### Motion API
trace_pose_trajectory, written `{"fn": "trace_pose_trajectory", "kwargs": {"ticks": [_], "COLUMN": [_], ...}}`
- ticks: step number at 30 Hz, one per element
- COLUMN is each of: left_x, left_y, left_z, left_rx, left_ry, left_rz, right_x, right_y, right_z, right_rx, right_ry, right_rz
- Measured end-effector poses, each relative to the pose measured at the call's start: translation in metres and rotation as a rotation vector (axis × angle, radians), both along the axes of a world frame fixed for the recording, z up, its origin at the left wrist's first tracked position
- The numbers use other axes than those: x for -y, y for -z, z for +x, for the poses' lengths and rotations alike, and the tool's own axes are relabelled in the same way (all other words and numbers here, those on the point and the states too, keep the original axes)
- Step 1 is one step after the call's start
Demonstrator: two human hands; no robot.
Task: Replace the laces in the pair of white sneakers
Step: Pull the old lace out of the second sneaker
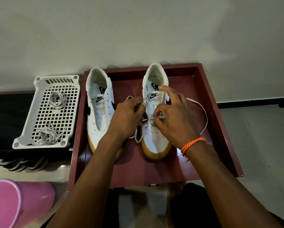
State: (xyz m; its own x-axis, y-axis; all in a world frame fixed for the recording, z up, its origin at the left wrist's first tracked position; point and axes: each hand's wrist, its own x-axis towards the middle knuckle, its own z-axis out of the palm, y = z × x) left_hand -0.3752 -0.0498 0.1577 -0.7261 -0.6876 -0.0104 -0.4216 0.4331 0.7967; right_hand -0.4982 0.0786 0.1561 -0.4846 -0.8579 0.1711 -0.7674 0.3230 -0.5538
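Two white sneakers with tan soles stand side by side, toes toward me, in a dark red tray (220, 122). The left sneaker (99, 112) has no lace in its eyelets. Over the right sneaker (156, 137) both hands work a white lace (203, 112). My left hand (126, 119) grips the left side of the shoe at the eyelets, fingers curled over the lace there. My right hand (172, 117) pinches the lace at the lower eyelets. One long end loops out to the right across the tray.
A white perforated plastic basket (39, 89) stands left of the tray with two bundles of loose pale laces (56, 100) in it. A pink plastic tub (14, 201) sits at the lower left. The wall rises just behind the tray.
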Motion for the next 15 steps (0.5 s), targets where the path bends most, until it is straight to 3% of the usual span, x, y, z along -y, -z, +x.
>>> {"fn": "trace_pose_trajectory", "kwargs": {"ticks": [5,9,12,15], "left_x": [0.001,-0.003,-0.006,-0.009], "left_y": [0.004,0.005,-0.001,-0.003], "left_z": [0.001,-0.001,-0.004,-0.003], "left_rx": [-0.020,-0.055,-0.129,-0.005], "left_ry": [0.002,-0.075,-0.044,0.151], "left_rz": [0.040,-0.164,-0.260,-0.321], "right_x": [-0.006,-0.015,-0.022,-0.024], "right_y": [-0.017,-0.024,-0.009,-0.010], "right_z": [-0.016,-0.035,-0.048,-0.042], "right_rx": [0.053,-0.082,-0.001,0.147], "right_ry": [0.260,0.505,0.352,0.146], "right_rz": [-0.149,-0.252,0.000,0.022]}}
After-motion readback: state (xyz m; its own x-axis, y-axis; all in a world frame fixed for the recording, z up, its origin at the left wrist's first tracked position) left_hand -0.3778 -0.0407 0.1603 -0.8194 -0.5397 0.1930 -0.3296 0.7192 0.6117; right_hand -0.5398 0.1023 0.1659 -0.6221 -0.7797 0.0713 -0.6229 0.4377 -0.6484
